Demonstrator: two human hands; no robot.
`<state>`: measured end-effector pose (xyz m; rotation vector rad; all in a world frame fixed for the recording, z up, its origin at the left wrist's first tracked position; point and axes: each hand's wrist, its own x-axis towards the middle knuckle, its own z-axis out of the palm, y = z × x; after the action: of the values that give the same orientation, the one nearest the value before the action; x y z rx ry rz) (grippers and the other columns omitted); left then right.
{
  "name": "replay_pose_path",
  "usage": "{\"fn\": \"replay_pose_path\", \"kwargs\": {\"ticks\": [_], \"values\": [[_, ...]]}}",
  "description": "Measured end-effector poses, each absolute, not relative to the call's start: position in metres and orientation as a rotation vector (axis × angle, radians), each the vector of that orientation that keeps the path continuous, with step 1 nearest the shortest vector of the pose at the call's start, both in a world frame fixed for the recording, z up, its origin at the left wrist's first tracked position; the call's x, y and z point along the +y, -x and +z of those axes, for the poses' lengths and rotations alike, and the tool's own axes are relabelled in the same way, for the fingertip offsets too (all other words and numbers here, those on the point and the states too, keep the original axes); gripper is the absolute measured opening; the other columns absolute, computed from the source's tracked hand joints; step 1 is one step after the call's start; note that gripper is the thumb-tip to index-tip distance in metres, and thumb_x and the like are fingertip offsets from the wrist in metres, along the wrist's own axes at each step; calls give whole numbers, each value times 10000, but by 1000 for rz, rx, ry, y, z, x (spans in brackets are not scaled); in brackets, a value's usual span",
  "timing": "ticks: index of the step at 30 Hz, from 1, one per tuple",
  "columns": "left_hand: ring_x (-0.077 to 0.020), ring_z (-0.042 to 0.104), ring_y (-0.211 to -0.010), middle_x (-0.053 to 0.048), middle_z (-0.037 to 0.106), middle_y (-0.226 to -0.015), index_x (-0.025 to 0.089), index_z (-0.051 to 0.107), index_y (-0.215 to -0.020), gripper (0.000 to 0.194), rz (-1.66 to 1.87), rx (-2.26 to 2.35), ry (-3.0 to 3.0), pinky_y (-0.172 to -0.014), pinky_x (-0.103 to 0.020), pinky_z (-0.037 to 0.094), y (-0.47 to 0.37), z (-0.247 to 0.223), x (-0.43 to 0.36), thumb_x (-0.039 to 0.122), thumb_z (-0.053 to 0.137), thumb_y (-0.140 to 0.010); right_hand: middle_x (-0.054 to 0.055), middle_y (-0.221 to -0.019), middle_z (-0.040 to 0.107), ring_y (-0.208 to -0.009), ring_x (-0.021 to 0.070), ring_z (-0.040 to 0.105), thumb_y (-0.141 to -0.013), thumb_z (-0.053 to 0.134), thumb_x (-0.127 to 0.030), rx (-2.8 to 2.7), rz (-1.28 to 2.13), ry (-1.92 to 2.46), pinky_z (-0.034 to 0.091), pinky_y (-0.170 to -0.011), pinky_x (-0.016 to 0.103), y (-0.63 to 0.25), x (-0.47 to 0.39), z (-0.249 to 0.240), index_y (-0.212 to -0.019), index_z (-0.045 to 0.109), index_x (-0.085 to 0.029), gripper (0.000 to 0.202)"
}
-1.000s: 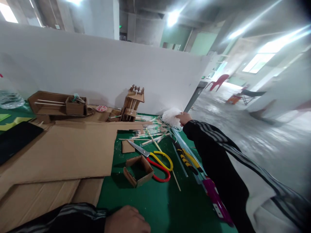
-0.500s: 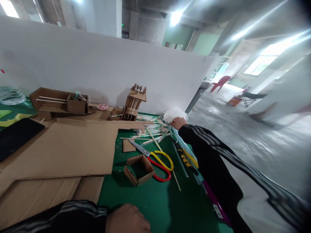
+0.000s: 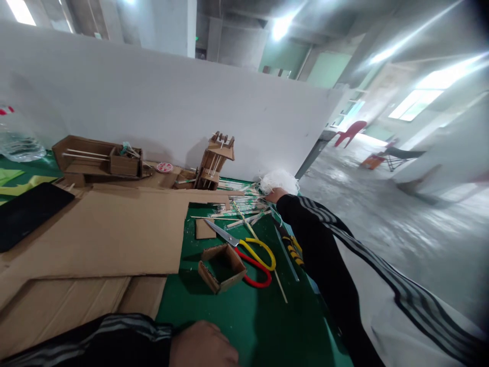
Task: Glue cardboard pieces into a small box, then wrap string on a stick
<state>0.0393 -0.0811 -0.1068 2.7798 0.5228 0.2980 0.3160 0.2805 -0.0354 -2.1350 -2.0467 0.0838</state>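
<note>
My right hand (image 3: 275,194) reaches to the far right of the green table, beside a white tangle of thin strands (image 3: 279,181). Its fingertips reach down among several thin wooden sticks (image 3: 244,206); whether they hold one I cannot make out. My left hand (image 3: 206,346) rests on the table at the bottom edge, fingers curled in, with nothing visible in it. Scissors (image 3: 244,250) with one yellow and one red handle lie between the hands. Their red handle lies next to a small open cardboard frame (image 3: 221,269). A small cardboard square (image 3: 205,229) touches the blade tip.
A large cardboard sheet (image 3: 133,234) covers the left side, with a black flat object (image 3: 34,214) on it. Cardboard models (image 3: 216,160) stand along the white partition (image 3: 171,97). A yellow-black handled tool (image 3: 293,250) lies by my right sleeve. A plastic bottle (image 3: 21,140) stands far left.
My right hand has shifted slightly left and down among the sticks; its sleeve now covers more of the tools and the purple object. My left hand has hardly moved. The view has shifted slightly.
</note>
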Motion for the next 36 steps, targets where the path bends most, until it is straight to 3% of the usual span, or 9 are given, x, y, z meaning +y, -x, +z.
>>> {"fn": "replay_pose_path", "kwargs": {"ticks": [5, 11, 15, 17, 19, 22, 25, 29, 36], "values": [[-101, 637, -665, 73, 695, -750, 222, 586, -755, 244, 293, 483, -2750, -575, -259, 392, -38, -109, -80, 418, 667, -874, 78, -1188, 610, -992, 198, 626, -949, 573, -332, -2048, 123, 2280, 545, -843, 391, -317, 278, -26, -1179, 592, -175, 279], [-102, 610, -622, 76, 667, -695, 230, 581, -756, 235, 325, 488, -2754, -554, -255, 387, -38, -107, -82, 402, 609, -912, 92, -1207, 598, -1069, 240, 596, -964, 495, -446, -1953, -136, 2219, 486, -911, 441, -330, 267, 3, -1215, 575, -194, 364], [-97, 616, -624, 65, 681, -715, 215, 582, -755, 265, 296, 531, -2758, -565, -232, 392, -41, -117, -82, 415, 581, -929, 161, -1311, 526, -1131, 352, 568, -863, 508, -645, -1882, -216, 2202, 454, -896, 459, -345, 269, 9, -1405, 422, -260, 670], [-98, 623, -617, 58, 690, -714, 206, 586, -743, 285, 250, 584, -2712, -569, -229, 399, -43, -126, -79, 436, 605, -911, 197, -1277, 543, -1098, 373, 583, -751, 626, -691, -1867, -182, 2230, 461, -867, 453, -351, 274, 4, -1467, 322, -217, 911], [-97, 616, -577, 60, 692, -688, 207, 595, -743, 297, 190, 569, -2624, -550, -229, 402, -44, -135, -73, 471, 663, -861, 203, -1204, 591, -1048, 346, 604, -695, 718, -652, -1862, -124, 2265, 473, -850, 428, -354, 281, -3, -1457, 329, -166, 985], [-94, 606, -550, 68, 690, -671, 215, 597, -743, 307, 165, 464, -2527, -535, -225, 409, -44, -141, -68, 494, 700, -818, 137, -1154, 622, -994, 255, 622, -831, 666, -524, -1851, -46, 2305, 502, -849, 410, -355, 288, -13, -1315, 494, -155, 632], [-99, 617, -584, 58, 688, -685, 206, 583, -737, 303, 231, 519, -2583, -561, -227, 415, -41, -138, -71, 468, 637, -878, 77, -1148, 621, -991, 207, 622, -937, 571, -411, -1824, -19, 2289, 518, -863, 416, -354, 288, -14, -1162, 593, -160, 338], [-97, 617, -610, 63, 676, -680, 207, 569, -721, 278, 233, 506, -2673, -580, -223, 400, -40, -126, -79, 397, 595, -923, 78, -1102, 637, -978, 212, 618, -904, 608, -400, -1720, -84, 2181, 501, -861, 414, -354, 279, 3, -1122, 606, -154, 329], [-106, 637, -656, 69, 699, -727, 206, 559, -679, 280, 248, 587, -2788, -558, -265, 373, -45, -119, -84, 379, 676, -865, 152, -1031, 683, -949, 271, 599, -817, 628, -392, -1529, -185, 1801, 440, -778, 354, -361, 256, 64, -1086, 624, -165, 352]]}}
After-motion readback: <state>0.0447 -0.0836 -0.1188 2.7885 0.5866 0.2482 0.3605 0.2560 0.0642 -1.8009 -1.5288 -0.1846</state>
